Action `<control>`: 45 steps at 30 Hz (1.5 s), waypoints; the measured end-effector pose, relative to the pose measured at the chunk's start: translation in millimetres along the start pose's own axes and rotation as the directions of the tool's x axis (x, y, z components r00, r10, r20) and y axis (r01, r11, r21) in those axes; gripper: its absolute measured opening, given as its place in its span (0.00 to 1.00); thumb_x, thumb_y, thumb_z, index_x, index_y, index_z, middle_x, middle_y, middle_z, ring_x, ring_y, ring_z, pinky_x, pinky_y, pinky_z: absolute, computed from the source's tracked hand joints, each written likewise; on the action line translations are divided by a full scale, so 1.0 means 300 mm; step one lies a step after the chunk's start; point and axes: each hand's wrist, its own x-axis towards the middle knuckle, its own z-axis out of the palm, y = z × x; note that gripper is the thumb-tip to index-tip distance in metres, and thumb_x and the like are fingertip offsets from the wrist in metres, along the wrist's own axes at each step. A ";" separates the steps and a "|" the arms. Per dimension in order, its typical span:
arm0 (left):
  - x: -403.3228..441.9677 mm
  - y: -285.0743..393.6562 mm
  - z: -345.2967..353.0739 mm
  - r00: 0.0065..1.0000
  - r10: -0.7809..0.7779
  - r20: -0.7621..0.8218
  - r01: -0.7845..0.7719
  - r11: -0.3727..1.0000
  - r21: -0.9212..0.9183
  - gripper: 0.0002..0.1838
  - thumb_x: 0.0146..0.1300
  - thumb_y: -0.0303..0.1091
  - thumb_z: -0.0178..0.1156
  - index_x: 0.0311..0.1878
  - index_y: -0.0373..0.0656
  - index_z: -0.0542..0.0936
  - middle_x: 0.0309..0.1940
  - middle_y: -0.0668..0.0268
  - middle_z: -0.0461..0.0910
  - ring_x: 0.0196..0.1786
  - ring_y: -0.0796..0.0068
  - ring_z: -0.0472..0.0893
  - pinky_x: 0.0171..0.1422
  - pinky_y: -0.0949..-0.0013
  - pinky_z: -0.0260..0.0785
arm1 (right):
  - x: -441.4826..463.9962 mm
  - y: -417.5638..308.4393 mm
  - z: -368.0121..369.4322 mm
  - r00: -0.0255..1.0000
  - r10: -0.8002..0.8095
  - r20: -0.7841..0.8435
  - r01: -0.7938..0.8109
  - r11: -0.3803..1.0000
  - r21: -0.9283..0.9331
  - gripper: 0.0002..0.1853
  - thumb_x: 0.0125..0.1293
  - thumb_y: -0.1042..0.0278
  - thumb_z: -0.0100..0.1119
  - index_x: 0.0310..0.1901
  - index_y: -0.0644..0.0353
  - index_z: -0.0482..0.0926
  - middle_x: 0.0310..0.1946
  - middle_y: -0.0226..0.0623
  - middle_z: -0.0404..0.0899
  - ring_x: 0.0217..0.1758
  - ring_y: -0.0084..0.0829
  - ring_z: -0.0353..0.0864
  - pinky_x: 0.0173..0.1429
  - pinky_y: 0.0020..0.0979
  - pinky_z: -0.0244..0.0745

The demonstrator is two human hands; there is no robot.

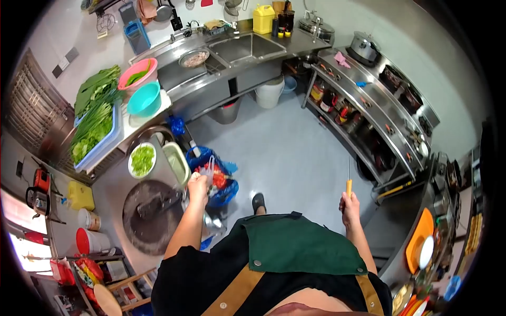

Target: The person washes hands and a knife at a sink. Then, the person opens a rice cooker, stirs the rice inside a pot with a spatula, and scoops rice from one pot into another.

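Note:
My left hand is closed on a translucent plastic piece, whose exact kind I cannot make out. Below it a blue plastic bag hangs open with red scraps inside. My right hand, out over the floor, grips a yellow-handled knife; its blade points forward and shows as a thin line, edge-on. To the left of my left hand are a round dark chopping board and a white bowl of chopped greens. Beside the bowl stands a pale green tub.
Leafy greens fill a blue crate at left, near a turquoise basin and pink basin. Steel sinks line the back. A stove counter with a pot runs right. Grey floor lies between.

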 end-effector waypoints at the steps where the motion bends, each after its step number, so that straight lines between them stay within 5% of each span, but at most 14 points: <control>1: 0.119 0.005 0.068 0.999 -0.007 -0.047 0.004 0.998 -0.062 0.14 0.50 0.20 0.53 0.21 0.51 0.62 0.12 0.76 0.62 0.11 0.86 0.56 0.13 0.78 0.44 | 0.093 0.021 0.017 0.998 0.037 -0.048 -0.037 0.999 0.005 0.11 0.63 0.59 0.55 0.30 0.55 0.68 0.16 0.23 0.63 0.14 0.16 0.59 0.18 0.19 0.55; 4: 0.498 0.028 0.301 0.996 -0.077 -0.036 0.068 0.978 -0.197 0.11 0.51 0.22 0.55 0.29 0.49 0.64 0.15 0.75 0.61 0.13 0.85 0.59 0.14 0.77 0.48 | 0.360 0.023 0.036 0.978 0.160 -0.137 -0.154 0.987 0.054 0.14 0.66 0.53 0.51 0.33 0.55 0.72 0.17 0.23 0.64 0.14 0.16 0.59 0.17 0.19 0.56; 8: 0.788 0.142 0.734 0.999 0.035 0.029 -0.033 0.999 -0.041 0.07 0.57 0.28 0.58 0.39 0.46 0.74 0.22 0.73 0.70 0.22 0.83 0.69 0.23 0.80 0.60 | 0.657 -0.020 0.030 0.953 0.230 -0.198 -0.213 0.972 0.102 0.16 0.67 0.50 0.48 0.37 0.56 0.72 0.18 0.24 0.66 0.14 0.16 0.60 0.15 0.19 0.56; 13: 1.072 0.127 1.116 0.959 -0.096 0.267 0.093 0.995 0.026 0.05 0.62 0.33 0.56 0.40 0.44 0.76 0.26 0.72 0.74 0.25 0.84 0.72 0.26 0.81 0.62 | 1.029 0.024 0.051 0.919 0.242 -0.311 -0.222 0.970 0.098 0.09 0.67 0.59 0.46 0.36 0.56 0.66 0.18 0.29 0.68 0.14 0.18 0.64 0.15 0.20 0.59; 18: 1.403 0.002 1.288 0.972 -0.163 0.171 0.146 0.984 0.106 0.07 0.64 0.35 0.53 0.41 0.45 0.78 0.27 0.71 0.76 0.23 0.85 0.71 0.25 0.81 0.62 | 1.594 -0.047 0.118 0.961 0.201 -0.191 -0.213 0.976 -0.042 0.08 0.63 0.67 0.46 0.41 0.59 0.69 0.22 0.31 0.72 0.14 0.17 0.63 0.16 0.21 0.59; 24: 1.824 0.044 1.419 0.986 -0.165 -0.020 0.165 0.986 0.012 0.08 0.63 0.30 0.51 0.44 0.42 0.75 0.27 0.68 0.77 0.18 0.84 0.67 0.18 0.79 0.56 | 2.324 -0.483 0.559 0.962 -0.105 0.253 0.204 0.890 -0.407 0.18 0.65 0.66 0.48 0.55 0.57 0.73 0.27 0.23 0.70 0.19 0.13 0.62 0.20 0.17 0.59; 26: 1.964 0.127 1.465 0.998 -0.056 -0.014 0.056 0.998 -0.033 0.10 0.63 0.31 0.51 0.46 0.39 0.74 0.26 0.64 0.77 0.15 0.84 0.62 0.17 0.78 0.54 | 2.487 -0.648 0.782 0.945 0.048 0.325 0.034 0.970 -0.242 0.19 0.65 0.67 0.48 0.58 0.58 0.70 0.28 0.23 0.71 0.19 0.12 0.61 0.20 0.16 0.58; 32: 2.343 0.302 1.619 0.997 -0.037 -0.070 0.036 0.999 -0.026 0.13 0.59 0.19 0.45 0.45 0.42 0.72 0.37 0.65 0.75 0.27 0.80 0.73 0.30 0.79 0.67 | 2.769 -0.847 1.373 0.860 -0.090 0.503 0.179 0.975 -0.132 0.22 0.65 0.69 0.50 0.60 0.58 0.63 0.34 0.27 0.78 0.21 0.12 0.63 0.23 0.14 0.58; 36: 2.678 0.359 1.701 1.000 -0.022 0.008 0.021 0.992 0.122 0.09 0.61 0.24 0.48 0.43 0.44 0.72 0.36 0.67 0.76 0.30 0.80 0.74 0.34 0.76 0.68 | 2.906 -0.820 1.628 0.813 0.095 0.575 0.002 0.986 -0.167 0.14 0.65 0.63 0.52 0.50 0.55 0.71 0.30 0.27 0.79 0.20 0.12 0.65 0.22 0.15 0.59; 40: 2.988 0.481 1.839 0.979 0.005 0.202 -0.040 0.985 0.169 0.08 0.64 0.38 0.52 0.37 0.44 0.75 0.24 0.69 0.76 0.20 0.83 0.71 0.23 0.80 0.64 | 3.019 -0.776 1.832 0.753 0.379 0.538 -0.223 0.916 -0.334 0.14 0.67 0.58 0.48 0.49 0.55 0.72 0.30 0.29 0.79 0.17 0.13 0.65 0.18 0.16 0.57; 42: 3.187 0.478 1.884 0.953 0.228 0.200 -0.295 0.851 0.435 0.15 0.64 0.43 0.49 0.33 0.41 0.77 0.24 0.59 0.77 0.22 0.69 0.76 0.25 0.67 0.68 | 3.080 -0.765 1.927 0.686 0.450 0.572 -0.302 0.891 -0.338 0.14 0.68 0.58 0.48 0.49 0.55 0.72 0.30 0.29 0.79 0.17 0.14 0.63 0.17 0.15 0.55; 43: 3.267 0.501 1.885 0.810 0.391 0.437 -0.514 0.116 0.850 0.14 0.63 0.40 0.48 0.37 0.40 0.78 0.32 0.54 0.80 0.32 0.58 0.80 0.34 0.58 0.71 | 3.119 -0.745 1.975 0.655 0.486 0.578 -0.342 0.873 -0.347 0.14 0.68 0.58 0.47 0.49 0.55 0.72 0.29 0.29 0.78 0.17 0.14 0.64 0.16 0.15 0.56; 44: 3.293 0.506 1.895 0.932 0.281 0.230 -0.333 0.405 0.852 0.14 0.61 0.38 0.47 0.40 0.42 0.79 0.40 0.53 0.79 0.42 0.52 0.79 0.43 0.55 0.71 | 3.160 -0.722 2.026 0.617 0.524 0.587 -0.381 0.852 -0.360 0.13 0.68 0.57 0.47 0.48 0.55 0.72 0.27 0.28 0.78 0.18 0.15 0.65 0.16 0.15 0.57; 45: 3.299 0.557 1.918 0.954 0.229 0.196 -0.256 0.276 0.926 0.12 0.59 0.35 0.49 0.40 0.42 0.80 0.40 0.52 0.79 0.44 0.54 0.79 0.46 0.56 0.72 | 3.186 -0.720 2.082 0.593 0.557 0.581 -0.406 0.830 -0.382 0.13 0.68 0.58 0.47 0.48 0.55 0.72 0.28 0.28 0.78 0.18 0.15 0.65 0.16 0.15 0.58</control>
